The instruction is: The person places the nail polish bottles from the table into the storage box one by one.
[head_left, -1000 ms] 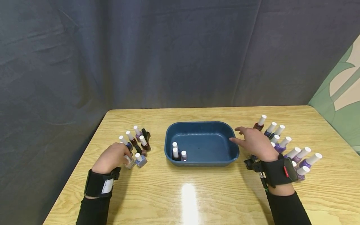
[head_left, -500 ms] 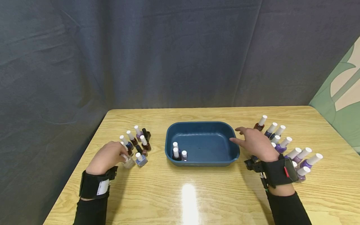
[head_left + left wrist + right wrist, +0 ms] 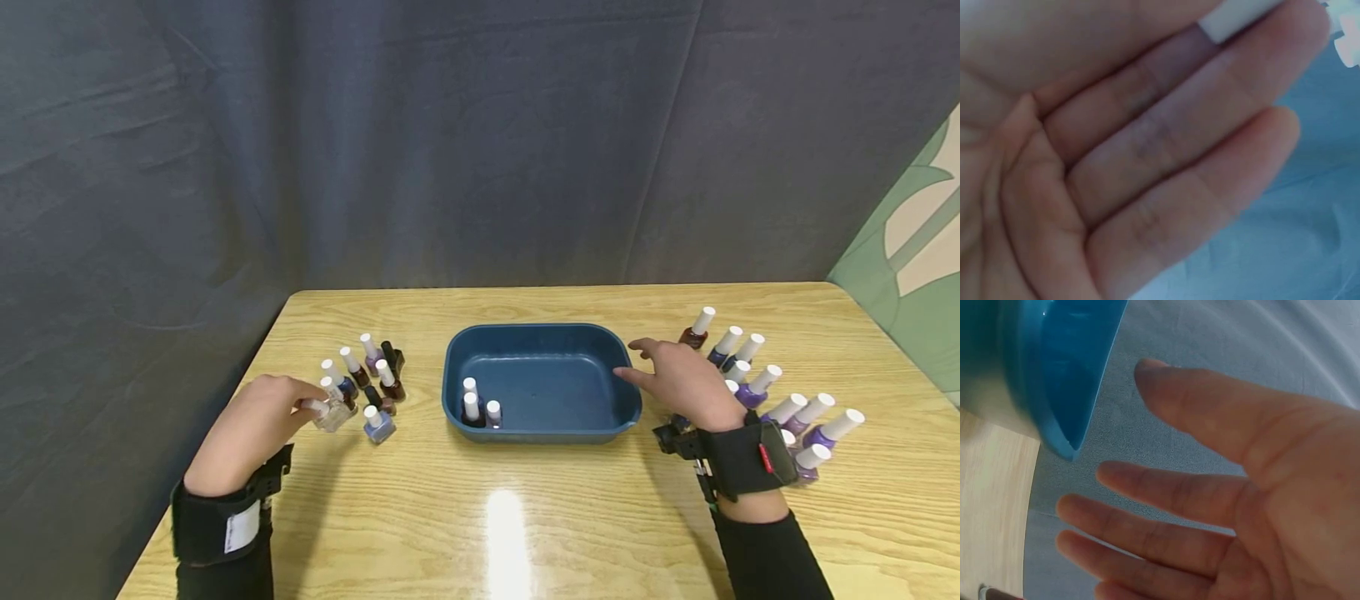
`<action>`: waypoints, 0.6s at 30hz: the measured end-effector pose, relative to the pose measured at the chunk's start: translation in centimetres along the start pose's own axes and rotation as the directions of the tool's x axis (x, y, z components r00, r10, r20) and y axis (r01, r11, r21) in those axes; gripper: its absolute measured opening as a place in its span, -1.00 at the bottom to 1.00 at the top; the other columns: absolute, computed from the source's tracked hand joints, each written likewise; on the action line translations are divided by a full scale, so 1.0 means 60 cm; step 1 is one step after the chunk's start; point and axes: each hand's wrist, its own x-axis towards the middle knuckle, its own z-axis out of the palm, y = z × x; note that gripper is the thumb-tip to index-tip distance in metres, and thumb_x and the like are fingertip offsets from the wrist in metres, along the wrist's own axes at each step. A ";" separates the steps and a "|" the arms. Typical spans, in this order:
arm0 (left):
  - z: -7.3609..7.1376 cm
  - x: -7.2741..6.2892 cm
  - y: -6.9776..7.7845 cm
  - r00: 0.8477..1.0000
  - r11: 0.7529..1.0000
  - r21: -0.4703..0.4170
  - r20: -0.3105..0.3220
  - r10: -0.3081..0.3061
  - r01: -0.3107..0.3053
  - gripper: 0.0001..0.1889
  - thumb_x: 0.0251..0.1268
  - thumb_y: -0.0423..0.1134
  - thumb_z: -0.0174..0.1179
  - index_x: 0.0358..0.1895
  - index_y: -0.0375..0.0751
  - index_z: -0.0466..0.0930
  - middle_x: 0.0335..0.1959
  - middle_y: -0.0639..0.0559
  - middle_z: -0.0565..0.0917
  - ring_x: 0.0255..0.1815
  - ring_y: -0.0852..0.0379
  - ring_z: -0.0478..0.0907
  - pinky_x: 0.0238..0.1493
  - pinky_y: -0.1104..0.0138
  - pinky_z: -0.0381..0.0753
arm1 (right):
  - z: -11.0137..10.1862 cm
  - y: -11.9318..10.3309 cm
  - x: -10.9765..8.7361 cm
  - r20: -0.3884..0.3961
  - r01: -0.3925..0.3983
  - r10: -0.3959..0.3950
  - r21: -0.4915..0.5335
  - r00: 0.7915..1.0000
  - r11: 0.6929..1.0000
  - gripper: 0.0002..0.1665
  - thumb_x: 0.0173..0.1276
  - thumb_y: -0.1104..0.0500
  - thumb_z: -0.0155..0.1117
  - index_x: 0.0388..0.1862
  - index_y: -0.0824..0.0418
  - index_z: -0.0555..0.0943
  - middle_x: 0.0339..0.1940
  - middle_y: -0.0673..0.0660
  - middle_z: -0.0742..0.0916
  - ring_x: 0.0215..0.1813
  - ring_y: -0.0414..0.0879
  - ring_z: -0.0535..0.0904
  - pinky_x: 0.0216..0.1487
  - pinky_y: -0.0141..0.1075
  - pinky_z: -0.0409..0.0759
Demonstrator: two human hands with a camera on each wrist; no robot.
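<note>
Okay, so from where I'm standing, the left hand [image 3: 251, 423] has the white cap [image 3: 1241, 17] of a clear bottle [image 3: 331, 419] pinched, though I can't tell if the glass is off the wood-grain table [image 3: 420, 517]. Looks to me like handling that one bottle is the step in hand, so I'd guess the next move calls for a firm pinch that doesn't bump the neighbours. Just right of the grip sits a chunky pale-blue bottle [image 3: 379, 428], with a huddle of slim dark and lilac bottles [image 3: 360, 377] behind it. Further right there's a smooth, round-cornered blue tub [image 3: 555, 396], three white-capped bottles [image 3: 471, 407] in its corner nearest the pinch. Beyond that, the right hand [image 3: 686, 387] hovers just beside the tub, fingers spread, holding nothing, next to glossy purple and dark bottles [image 3: 787, 408]. Soft, creased grey-blue cloth [image 3: 480, 150] hangs behind everything.
</note>
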 end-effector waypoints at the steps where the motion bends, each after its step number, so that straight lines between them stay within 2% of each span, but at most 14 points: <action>1: -0.002 -0.001 0.003 1.000 1.000 -0.001 -0.005 -0.004 0.004 -0.80 0.02 -0.49 0.24 -0.49 -0.04 0.64 -0.61 0.13 0.56 -0.60 0.26 0.31 -0.52 0.40 0.29 | 0.000 0.000 0.000 0.001 0.000 0.000 0.001 1.000 1.000 -0.36 0.28 -0.04 0.17 0.12 0.44 0.44 -0.81 0.03 0.46 -0.66 -0.18 0.42 -0.63 -0.33 0.24; 4: -0.005 -0.002 0.011 1.000 1.000 0.002 -0.016 -0.013 0.013 -0.83 -0.02 -0.46 0.30 -0.37 -0.10 0.70 -0.48 0.05 0.68 -0.57 0.27 0.38 -0.51 0.37 0.37 | -0.001 -0.001 0.000 0.006 -0.003 0.002 0.004 1.000 1.000 -0.36 0.28 -0.04 0.17 0.13 0.44 0.44 -0.81 0.04 0.46 -0.65 -0.18 0.42 -0.62 -0.33 0.23; 12: -0.005 0.000 0.017 0.998 1.000 0.024 -0.057 0.020 -0.019 -0.83 -0.04 -0.46 0.31 -0.41 -0.07 0.67 -0.53 0.13 0.64 -0.58 0.30 0.40 -0.52 0.37 0.41 | 0.000 0.001 0.002 0.017 0.003 -0.003 0.012 1.000 1.000 -0.36 0.27 -0.02 0.18 0.12 0.46 0.44 -0.67 0.06 0.63 -0.65 -0.20 0.46 -0.59 -0.34 0.32; 15: -0.005 0.001 0.018 0.997 1.000 0.015 -0.070 0.026 -0.025 -0.83 -0.03 -0.47 0.30 -0.39 -0.10 0.67 -0.49 0.10 0.66 -0.54 0.26 0.46 -0.48 0.33 0.47 | 0.001 0.001 0.001 0.018 -0.006 0.006 0.016 1.000 1.000 -0.36 0.27 -0.02 0.17 0.14 0.45 0.43 -0.77 0.05 0.54 -0.70 -0.19 0.37 -0.64 -0.34 0.22; 18: -0.006 0.002 0.021 0.995 1.000 0.004 -0.092 0.029 -0.029 -0.82 -0.03 -0.46 0.30 -0.34 -0.13 0.69 -0.41 0.03 0.70 -0.47 0.20 0.56 -0.42 0.27 0.54 | 0.002 0.002 0.001 0.005 -0.006 0.006 0.019 1.000 1.000 -0.36 0.28 -0.03 0.16 0.15 0.44 0.43 -0.87 0.01 0.38 -0.74 -0.19 0.19 -0.66 -0.34 0.06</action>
